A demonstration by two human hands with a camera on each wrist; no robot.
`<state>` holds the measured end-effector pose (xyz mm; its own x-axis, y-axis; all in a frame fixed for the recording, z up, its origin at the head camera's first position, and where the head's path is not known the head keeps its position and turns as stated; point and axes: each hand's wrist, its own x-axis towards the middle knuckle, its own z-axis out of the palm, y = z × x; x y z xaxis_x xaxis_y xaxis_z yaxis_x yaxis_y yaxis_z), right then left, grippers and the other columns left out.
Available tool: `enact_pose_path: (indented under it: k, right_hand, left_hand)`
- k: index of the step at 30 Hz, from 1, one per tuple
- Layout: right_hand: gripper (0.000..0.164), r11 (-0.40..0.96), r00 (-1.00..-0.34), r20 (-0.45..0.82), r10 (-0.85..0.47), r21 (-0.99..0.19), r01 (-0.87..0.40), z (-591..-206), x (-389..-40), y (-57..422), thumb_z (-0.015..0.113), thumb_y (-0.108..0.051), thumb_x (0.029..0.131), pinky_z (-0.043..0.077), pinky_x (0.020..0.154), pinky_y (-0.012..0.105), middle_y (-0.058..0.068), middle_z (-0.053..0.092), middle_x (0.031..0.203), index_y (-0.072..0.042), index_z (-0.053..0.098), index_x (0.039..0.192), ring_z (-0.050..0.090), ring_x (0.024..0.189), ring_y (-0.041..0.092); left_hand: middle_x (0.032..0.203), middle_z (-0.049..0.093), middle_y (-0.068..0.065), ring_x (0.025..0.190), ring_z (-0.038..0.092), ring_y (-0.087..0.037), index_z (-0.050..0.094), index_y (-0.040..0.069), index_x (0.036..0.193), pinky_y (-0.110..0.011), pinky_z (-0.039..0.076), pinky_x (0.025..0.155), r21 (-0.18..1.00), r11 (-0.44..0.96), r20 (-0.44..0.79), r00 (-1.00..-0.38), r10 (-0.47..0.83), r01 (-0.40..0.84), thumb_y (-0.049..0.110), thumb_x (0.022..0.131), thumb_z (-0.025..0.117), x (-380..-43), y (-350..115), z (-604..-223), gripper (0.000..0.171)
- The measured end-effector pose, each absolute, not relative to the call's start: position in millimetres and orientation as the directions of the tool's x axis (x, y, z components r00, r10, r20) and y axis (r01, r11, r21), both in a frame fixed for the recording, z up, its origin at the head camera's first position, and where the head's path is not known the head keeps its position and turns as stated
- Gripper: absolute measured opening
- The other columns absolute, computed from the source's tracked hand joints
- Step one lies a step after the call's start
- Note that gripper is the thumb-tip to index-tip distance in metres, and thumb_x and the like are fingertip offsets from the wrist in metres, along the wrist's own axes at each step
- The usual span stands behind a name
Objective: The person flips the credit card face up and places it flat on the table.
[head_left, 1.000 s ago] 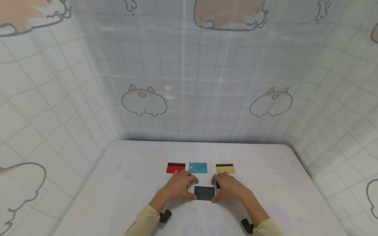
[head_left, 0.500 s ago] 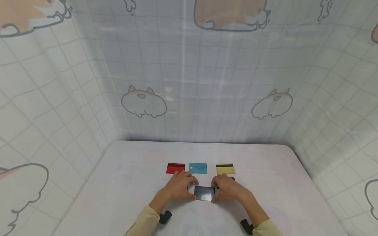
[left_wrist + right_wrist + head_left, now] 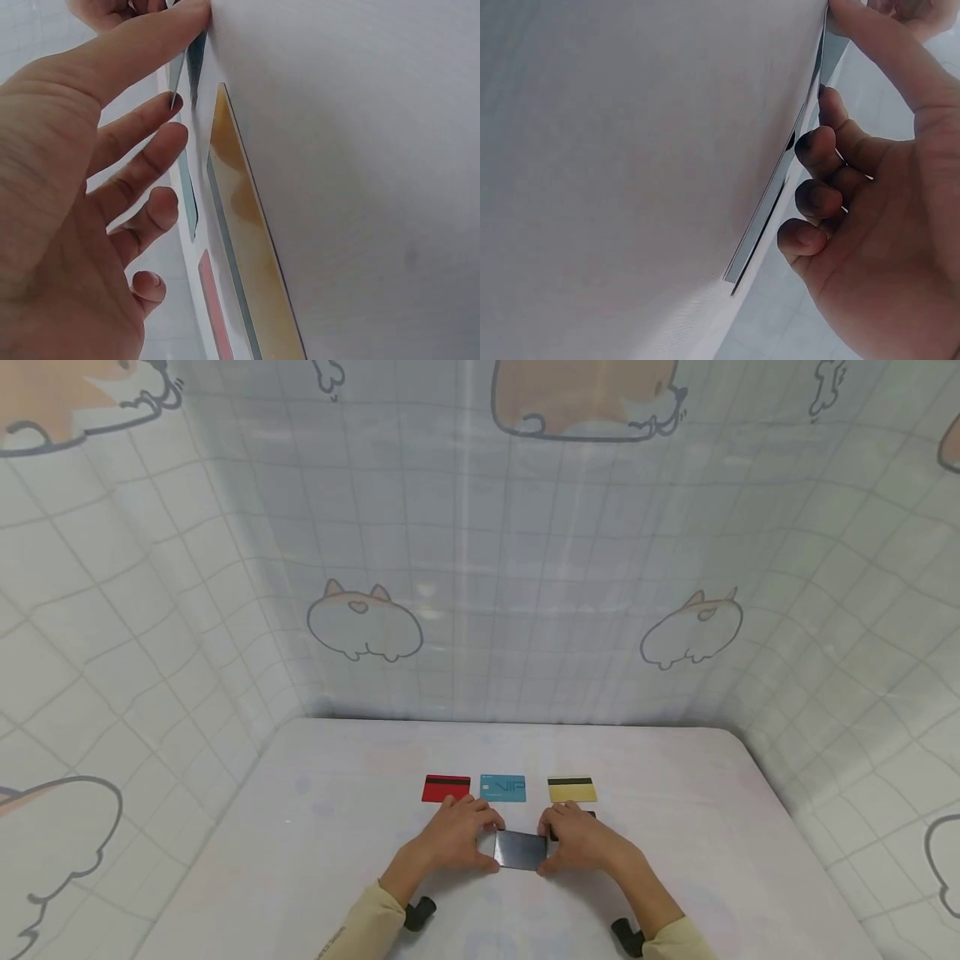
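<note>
Head view: dark grey, shiny rectangular card [image 3: 521, 850] sits between the hands, near side of the white bench [image 3: 247, 868]. Left hand [image 3: 453, 833] is at its 9 o'clock, right hand [image 3: 583, 839] at 3; both pinch its ends between thumb and forefinger, hands just apart. Red card with black stripe [image 3: 446, 787] at 10 o'clock of it, light-blue card with "VIP" lettering [image 3: 503, 787] just short of 12, pale-yellow card with black stripe [image 3: 572, 788] between 1 and 2. All three lie flat in a row. Left fingertips overlap the red one's 6 o'clock edge. Black card [image 3: 553, 834] is mostly hidden under the right hand. Beige sleeves [image 3: 367, 920] on both forearms. Pale grid curtain with cartoon dogs [image 3: 480, 527] stands at 12.

Left wrist view: grey card is nearly edge-on between thumb and forefinger, up at 12 o'clock; other fingers loosely bent. Amber card with grey stripe [image 3: 247, 232] lies flat beside the hand, toward 4. Red and blue cards show beyond it.

Right wrist view: same pinch, grey card edge-on toward 1. Flat grey card [image 3: 758, 225] on the bench below the fingertips, toward 7; can't tell if it's the black one.
</note>
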<state>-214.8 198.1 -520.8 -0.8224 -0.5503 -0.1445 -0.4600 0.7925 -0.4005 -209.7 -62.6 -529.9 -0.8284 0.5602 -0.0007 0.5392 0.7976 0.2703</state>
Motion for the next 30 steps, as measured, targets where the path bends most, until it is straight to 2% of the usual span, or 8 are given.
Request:
enact_pose_path:
  k: [7,15,24,30]
  right_hand:
    - [0.051,0.805,-0.830,-0.158,-0.535,-0.392,-0.445,-521.9,-210.1,199.0,0.088,-0.051,0.071,0.043,0.078,0.039,-0.010,0.053,0.096,-0.023,0.062,0.104,0.044,0.092,0.015]
    - [0.062,0.817,-0.837,-0.164,-0.521,-0.381,-0.434,-519.1,-206.8,197.2,0.088,-0.057,0.067,0.045,0.083,0.043,-0.008,0.053,0.101,-0.021,0.059,0.109,0.045,0.095,0.016]
    - [0.058,0.804,-0.846,-0.133,-0.516,-0.415,-0.425,-517.4,-205.2,198.4,0.086,-0.052,0.072,0.047,0.082,0.039,-0.007,0.052,0.101,-0.022,0.057,0.112,0.046,0.095,0.014]
    - [0.056,0.776,-0.842,-0.099,-0.530,-0.456,-0.435,-515.4,-201.8,199.0,0.085,-0.049,0.074,0.046,0.079,0.037,-0.005,0.052,0.100,-0.023,0.055,0.113,0.046,0.095,0.014]
  left_hand:
    - [0.093,0.058,0.019,0.093,0.047,-0.006,0.072,0.031,0.114,-0.035,0.034,0.079,0.279,0.789,0.006,-0.823,0.568,0.547,0.055,0.073,0.085,-206.8,-63.5,-528.7,0.049]
    - [0.099,0.061,0.019,0.097,0.048,-0.008,0.072,0.032,0.117,-0.039,0.036,0.083,0.286,0.797,0.011,-0.833,0.553,0.533,0.063,0.074,0.080,-205.2,-64.9,-527.5,0.053]
    - [0.105,0.064,0.016,0.108,0.054,-0.012,0.071,0.029,0.118,-0.046,0.039,0.092,0.322,0.797,0.039,-0.848,0.528,0.511,0.063,0.075,0.080,-199.1,-69.5,-522.3,0.055]
    - [0.100,0.063,0.015,0.106,0.055,-0.011,0.071,0.030,0.115,-0.045,0.038,0.091,0.323,0.795,0.052,-0.848,0.527,0.513,0.063,0.074,0.080,-195.0,-74.2,-523.0,0.053]
